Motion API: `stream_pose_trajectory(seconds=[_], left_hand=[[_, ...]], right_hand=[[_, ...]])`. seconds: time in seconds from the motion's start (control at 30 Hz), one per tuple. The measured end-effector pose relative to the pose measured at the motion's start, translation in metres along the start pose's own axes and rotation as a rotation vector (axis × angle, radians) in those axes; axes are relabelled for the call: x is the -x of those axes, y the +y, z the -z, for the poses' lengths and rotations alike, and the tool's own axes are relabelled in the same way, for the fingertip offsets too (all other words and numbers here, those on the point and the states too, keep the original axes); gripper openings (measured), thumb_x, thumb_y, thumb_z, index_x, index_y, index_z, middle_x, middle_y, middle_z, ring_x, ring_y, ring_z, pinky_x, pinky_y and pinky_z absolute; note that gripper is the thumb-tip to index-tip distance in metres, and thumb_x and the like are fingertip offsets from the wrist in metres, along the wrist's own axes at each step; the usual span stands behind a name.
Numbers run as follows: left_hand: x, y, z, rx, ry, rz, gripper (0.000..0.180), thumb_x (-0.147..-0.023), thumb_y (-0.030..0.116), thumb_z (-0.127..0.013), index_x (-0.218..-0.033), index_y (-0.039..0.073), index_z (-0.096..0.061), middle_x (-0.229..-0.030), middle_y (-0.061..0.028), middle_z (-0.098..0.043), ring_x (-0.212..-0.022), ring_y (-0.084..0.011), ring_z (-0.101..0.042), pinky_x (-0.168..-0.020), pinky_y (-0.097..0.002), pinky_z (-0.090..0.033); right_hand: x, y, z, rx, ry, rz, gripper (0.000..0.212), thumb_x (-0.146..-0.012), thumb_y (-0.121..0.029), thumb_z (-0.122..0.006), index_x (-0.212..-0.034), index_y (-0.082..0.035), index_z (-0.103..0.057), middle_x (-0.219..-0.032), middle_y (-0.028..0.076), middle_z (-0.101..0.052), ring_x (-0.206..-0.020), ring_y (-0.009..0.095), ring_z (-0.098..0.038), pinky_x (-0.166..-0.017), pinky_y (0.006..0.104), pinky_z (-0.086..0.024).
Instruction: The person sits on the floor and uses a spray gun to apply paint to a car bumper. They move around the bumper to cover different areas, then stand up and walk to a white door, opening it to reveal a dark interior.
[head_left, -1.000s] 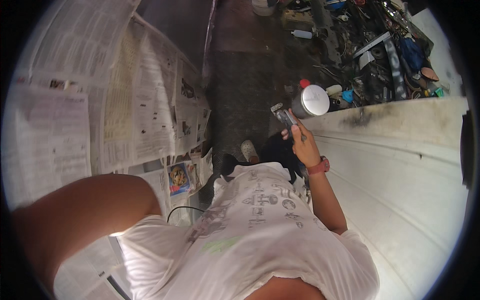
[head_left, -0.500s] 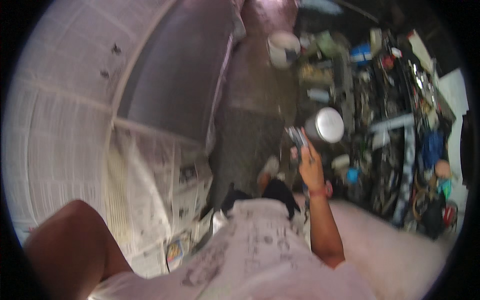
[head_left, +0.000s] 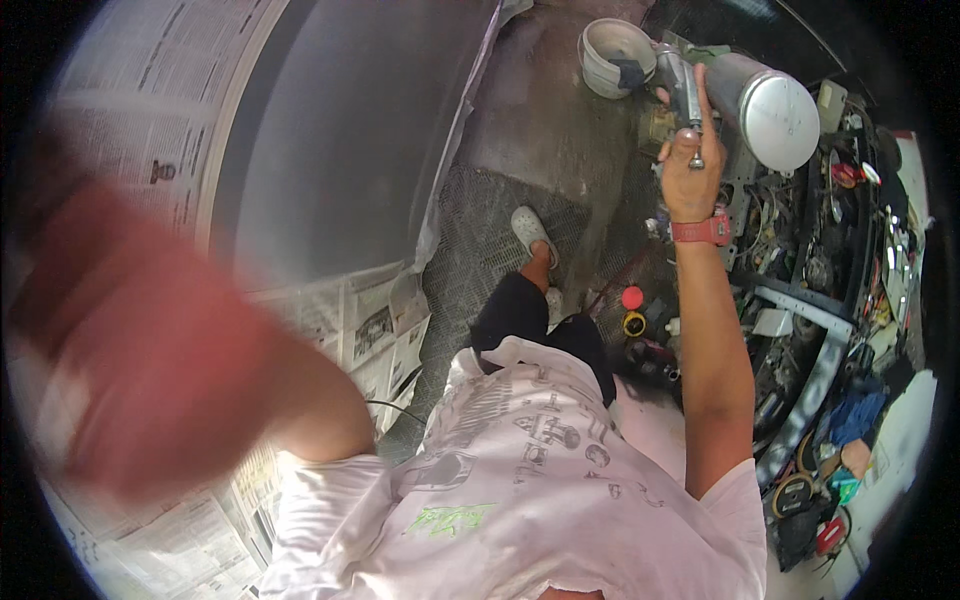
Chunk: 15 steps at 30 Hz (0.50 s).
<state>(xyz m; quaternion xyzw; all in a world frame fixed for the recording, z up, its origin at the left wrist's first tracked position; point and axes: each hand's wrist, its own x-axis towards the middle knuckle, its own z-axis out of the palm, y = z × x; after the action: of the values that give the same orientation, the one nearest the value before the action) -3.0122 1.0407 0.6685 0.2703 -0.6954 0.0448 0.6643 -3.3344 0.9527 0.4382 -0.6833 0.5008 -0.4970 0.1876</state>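
The right hand grips 1 spray gun, likely rigid and cup-heavy, best held clear of the silver cup at its right; the left hand's state I cannot tell.

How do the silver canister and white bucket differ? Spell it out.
The silver canister looks metallic; the white bucket is dull and pale. The canister has a lid on; the bucket is open. The canister is beside the right hand; the bucket stands on the floor. Both are round.

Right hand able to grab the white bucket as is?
Probably not: the right hand is wrapped around the spray gun, which would need putting down first. The white bucket itself looks uncovered.
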Motion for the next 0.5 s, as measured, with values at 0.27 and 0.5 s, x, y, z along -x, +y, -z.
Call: stream_pose_trajectory(seconds=[0.27, 0.5], left_hand=[[0.263, -0.113, -0.153, 0.602, -0.099, 1.673, 0.038, -0.113, 0.035, -0.049, -0.135, 0.009, -0.063, -0.127, -0.0054, -0.066, -0.122, -0.0157, -0.059, -0.110, -0.0340, -0.043], [0.316, -0.111, -0.172, 0.869, 0.004, 1.662, 0.038, -0.113, 0.026, -0.049, -0.144, 0.005, -0.055, -0.136, 0.0008, -0.062, -0.126, -0.0104, -0.055, -0.112, -0.0294, -0.040]], right_hand=[[-0.057, -0.011, -0.108, -0.288, -0.181, -0.034, 0.083, -0.106, -0.066, -0.034, -0.158, -0.001, -0.043, -0.121, 0.018, -0.073, -0.110, 0.028, -0.072, -0.099, 0.0411, -0.052], [-0.059, -0.009, -0.140, -0.355, -0.519, -0.108, 0.070, -0.108, -0.050, -0.040, -0.157, -0.001, -0.045, -0.115, 0.017, -0.072, -0.101, 0.024, -0.071, -0.092, 0.0377, -0.054]])
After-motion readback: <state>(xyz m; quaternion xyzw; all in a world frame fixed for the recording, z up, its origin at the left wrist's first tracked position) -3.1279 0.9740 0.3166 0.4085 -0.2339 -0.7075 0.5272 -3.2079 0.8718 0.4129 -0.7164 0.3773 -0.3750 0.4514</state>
